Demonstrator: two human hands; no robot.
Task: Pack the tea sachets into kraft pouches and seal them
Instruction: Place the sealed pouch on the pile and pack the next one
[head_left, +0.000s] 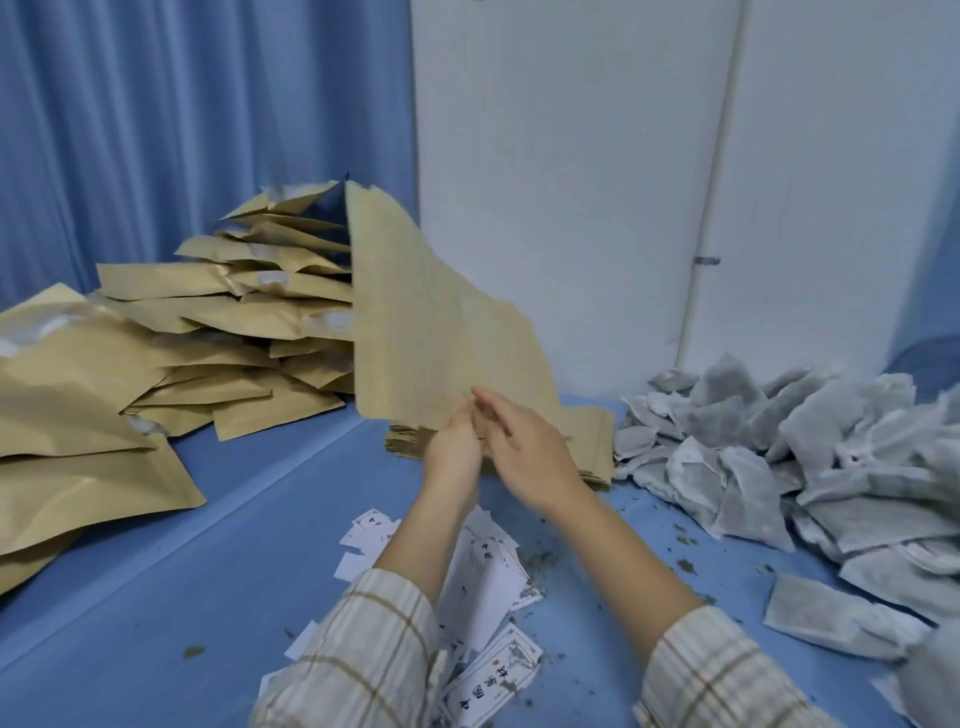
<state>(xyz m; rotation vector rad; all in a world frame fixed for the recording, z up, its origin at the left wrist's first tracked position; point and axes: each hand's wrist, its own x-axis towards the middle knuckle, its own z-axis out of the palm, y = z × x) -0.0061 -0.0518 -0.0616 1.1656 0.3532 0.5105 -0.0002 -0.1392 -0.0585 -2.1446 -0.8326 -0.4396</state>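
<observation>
Kraft pouch (431, 322) is held up, tilted, above flat pouch stack (592, 447); left hand (453, 451) & right hand (530, 452) both pinch its bottom edge. Step looks like opening an empty pouch. Next: reach right to tea sachets (810, 457), drop some in.

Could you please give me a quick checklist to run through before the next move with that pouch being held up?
1. Pouch in hand: ok. The left hand and right hand both hold the raised kraft pouch by its lower edge.
2. Pouch mouth open: cannot tell; it looks flat.
3. Only one pouch lifted: cannot tell.
4. Sachets within reach: ok. The grey sachet heap lies to the right.
5. Flat pouches in stock: ok. A stack sits behind the hands.
6. Clean surface: not ok. Tea crumbs and paper labels litter the blue table.
</observation>
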